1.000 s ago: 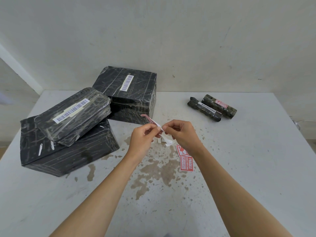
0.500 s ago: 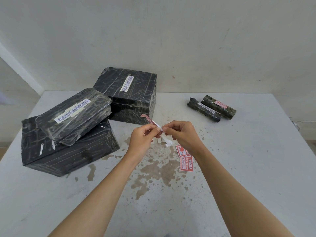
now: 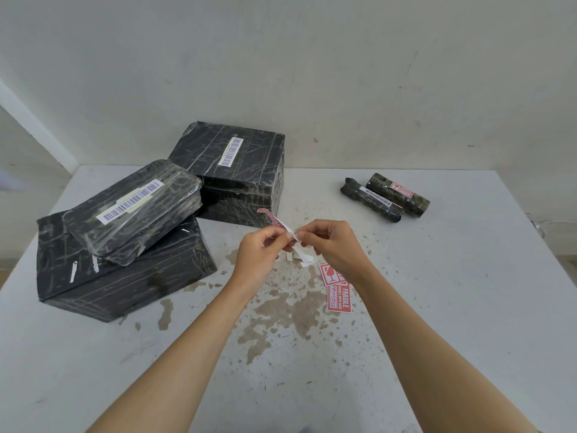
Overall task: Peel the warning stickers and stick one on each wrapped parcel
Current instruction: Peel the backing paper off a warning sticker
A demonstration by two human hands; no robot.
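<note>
Stained white surface (image 3: 437,307) keeps black parcels (image 3: 125,214) within reach at ten o'clock, while at centre the left hand (image 3: 262,254) fingers pinch the red sticker (image 3: 274,218) and the right hand (image 3: 334,248) fingers pinch its backing (image 3: 303,257) to separate them.

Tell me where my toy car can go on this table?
Bare table lies on the right, this side of the rolled parcels and right of the loose stickers; also along the near left edge, below the stacked parcels. Crowded: the back left by the big box, the middle where the left hand and right hand peel a sticker.
</note>
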